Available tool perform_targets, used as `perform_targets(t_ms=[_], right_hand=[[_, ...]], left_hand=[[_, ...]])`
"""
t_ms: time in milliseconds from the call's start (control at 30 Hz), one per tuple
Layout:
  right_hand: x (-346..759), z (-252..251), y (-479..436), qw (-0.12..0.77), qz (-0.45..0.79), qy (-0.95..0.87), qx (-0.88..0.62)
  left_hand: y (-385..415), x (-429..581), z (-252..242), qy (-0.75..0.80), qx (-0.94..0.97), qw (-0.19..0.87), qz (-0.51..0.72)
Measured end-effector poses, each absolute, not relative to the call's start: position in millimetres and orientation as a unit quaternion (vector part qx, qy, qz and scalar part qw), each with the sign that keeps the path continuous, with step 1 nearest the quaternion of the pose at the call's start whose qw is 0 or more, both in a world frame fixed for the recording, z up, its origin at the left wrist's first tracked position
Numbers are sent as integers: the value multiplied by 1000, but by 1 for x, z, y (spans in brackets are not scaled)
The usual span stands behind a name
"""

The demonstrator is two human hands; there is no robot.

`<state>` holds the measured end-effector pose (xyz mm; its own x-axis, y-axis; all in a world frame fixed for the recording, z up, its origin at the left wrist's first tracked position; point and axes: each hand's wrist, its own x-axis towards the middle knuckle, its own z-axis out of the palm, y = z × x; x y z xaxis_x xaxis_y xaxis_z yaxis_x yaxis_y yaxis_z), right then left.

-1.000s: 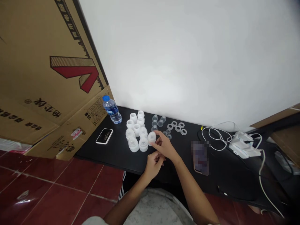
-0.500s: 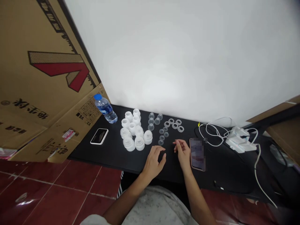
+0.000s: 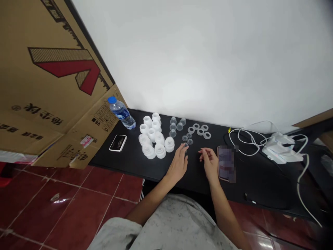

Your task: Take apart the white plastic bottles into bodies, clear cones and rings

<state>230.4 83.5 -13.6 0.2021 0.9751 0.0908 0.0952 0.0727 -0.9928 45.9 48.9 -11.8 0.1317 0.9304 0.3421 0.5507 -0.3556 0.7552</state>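
My left hand (image 3: 179,163) reaches over the black table, palm down, fingers stretched forward and thumb apart. Its fingertips are at the nearest of several small clear ringed discs (image 3: 190,141) and partly hide it; contact is unclear. My right hand (image 3: 210,160) rests beside the phone (image 3: 226,164), its fingers loosely bent and slightly apart, with nothing visible in them. Left of my left hand stand several white plastic threaded collars (image 3: 151,133), some with inserts showing inside. Behind the discs are several clear domed cups (image 3: 179,126) and several flat translucent rings (image 3: 200,132).
A water bottle (image 3: 122,114) and a white-edged black device (image 3: 118,142) are at the left, near a large cardboard box (image 3: 62,114). White cables (image 3: 247,140) and a white power strip (image 3: 279,147) lie right. A white wall (image 3: 195,62) rises behind the table (image 3: 145,170).
My left hand has moved forward to the nearest clear discs and its fingers have straightened. My right hand has barely moved. The camera's view has shifted slightly.
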Motion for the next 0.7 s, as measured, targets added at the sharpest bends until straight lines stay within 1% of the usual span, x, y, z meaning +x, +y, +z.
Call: perform_targets(t_ms=[167,333,433,700], right_hand=[[230,-15,85,531,395,-500,-558],[231,-15,87,517,390,-513,-564],[225,-7,95,504,384,-524,-569],[183,23,143,460,322,-624,-543]], left_hand=[[60,50,-21,557,698,202,403],[76,52,-27,562,716,162,382],[77,51,-29,558,717,159,386],[75,47,-33,531,719,155,421]])
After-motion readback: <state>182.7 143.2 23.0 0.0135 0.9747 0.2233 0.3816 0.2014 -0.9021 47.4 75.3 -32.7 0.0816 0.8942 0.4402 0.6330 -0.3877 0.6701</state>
